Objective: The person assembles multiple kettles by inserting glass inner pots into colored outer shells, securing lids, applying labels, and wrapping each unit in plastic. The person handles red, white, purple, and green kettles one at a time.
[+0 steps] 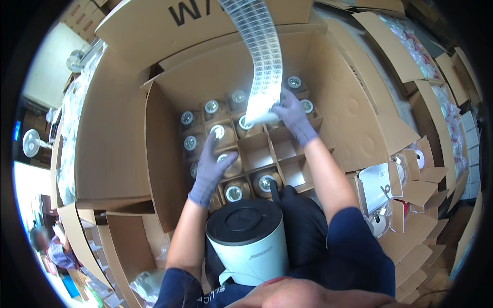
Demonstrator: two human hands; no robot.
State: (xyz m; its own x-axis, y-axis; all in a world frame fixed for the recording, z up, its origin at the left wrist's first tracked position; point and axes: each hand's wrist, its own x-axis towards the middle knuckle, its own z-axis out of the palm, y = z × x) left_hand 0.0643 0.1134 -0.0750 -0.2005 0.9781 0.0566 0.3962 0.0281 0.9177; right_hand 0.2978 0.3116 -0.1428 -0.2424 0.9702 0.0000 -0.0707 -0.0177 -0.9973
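A large open cardboard box (165,138) stands before me, split by cardboard dividers (255,150). Several clear jars or bottles with silvery round tops, such as one glass jar (233,193), stand in its cells. My left hand (209,167), in a grey-purple glove, is over the left cells with thumb and fingers apart, close to a jar (218,132). My gloved right hand (292,115) pinches the near end of a long strip of printed labels (267,64), which rises over the box's far side. A big white mug with a black lid (246,254) is between my forearms.
Open cartons with clear plastic-wrapped goods (405,43) line the right, and smaller boxes (376,187) are near my right elbow. A white fan (32,143) stands at left. Another person (59,249) is at lower left.
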